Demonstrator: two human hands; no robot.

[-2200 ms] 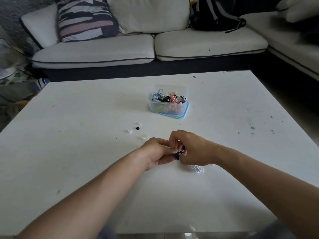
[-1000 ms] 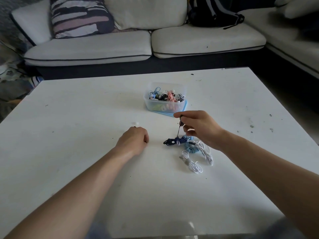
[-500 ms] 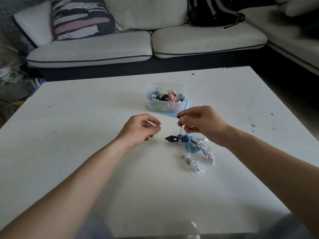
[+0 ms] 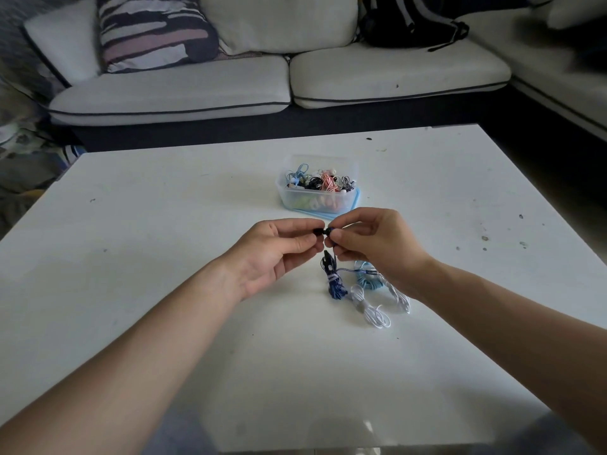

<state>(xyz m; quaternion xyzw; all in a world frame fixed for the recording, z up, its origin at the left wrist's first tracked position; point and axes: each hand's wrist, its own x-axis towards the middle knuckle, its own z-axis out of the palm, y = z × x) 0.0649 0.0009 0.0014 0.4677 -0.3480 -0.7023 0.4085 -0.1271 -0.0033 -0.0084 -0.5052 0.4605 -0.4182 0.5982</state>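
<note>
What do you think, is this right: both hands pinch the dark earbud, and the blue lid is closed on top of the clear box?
The left hand and right hand do pinch the dark earbud, but the head view shows the blue lid lying under the open clear box.

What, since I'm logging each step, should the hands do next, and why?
Probably press the small black piece, pinched in the left hand, onto the earbud pinched in the right hand. The two meet or nearly meet between the fingertips, and the earbud's dark blue cord hangs down to its bundle on the table.
</note>
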